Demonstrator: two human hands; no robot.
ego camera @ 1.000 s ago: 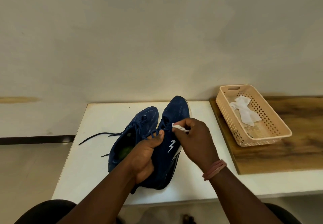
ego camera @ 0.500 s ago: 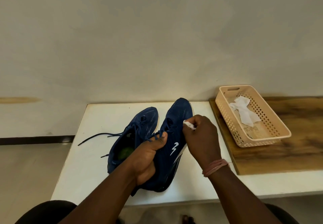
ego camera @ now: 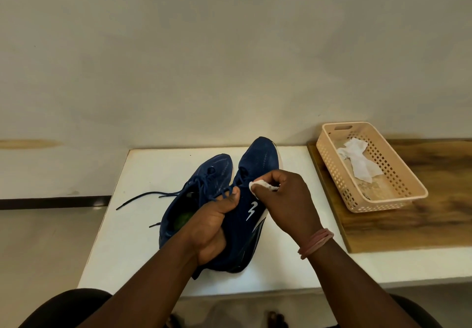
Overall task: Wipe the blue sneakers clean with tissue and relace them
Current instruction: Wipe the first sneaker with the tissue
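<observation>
Nearest the camera, dark-clad knees at bottom edge, both forearms reach forward over the white table [ego camera: 143, 246]. Left hand [ego camera: 214, 228] grips the right-side blue sneaker [ego camera: 245, 215] at its collar/heel end, fingers curled round the opening, thumb pressed up near the laces at the tongue. That sneaker is tilted onto its side, white zigzag logo facing up, dark sole toward the right, toe pointing away. Right hand [ego camera: 288, 200], pink bands [ego camera: 316, 242] on the wrist, pinches a small wad of white tissue [ego camera: 260, 187] between curled fingers and thumb; the wad touches the sneaker's upper just above the logo. Second blue sneaker [ego camera: 201, 189] lies just left of the held one, touching it, green insole visible inside, dark laces [ego camera: 143, 197] loose and trailing left across the table. Further right, a wooden board [ego camera: 408, 225] lies on the table's right part, carrying a peach perforated plastic basket [ego camera: 398, 197], well apart from the shoes. Inside the basket lies a crumpled white tissue piece [ego camera: 357, 161]. Behind everything, plain cream wall [ego camera: 229, 59], with a dark strip low at left.
</observation>
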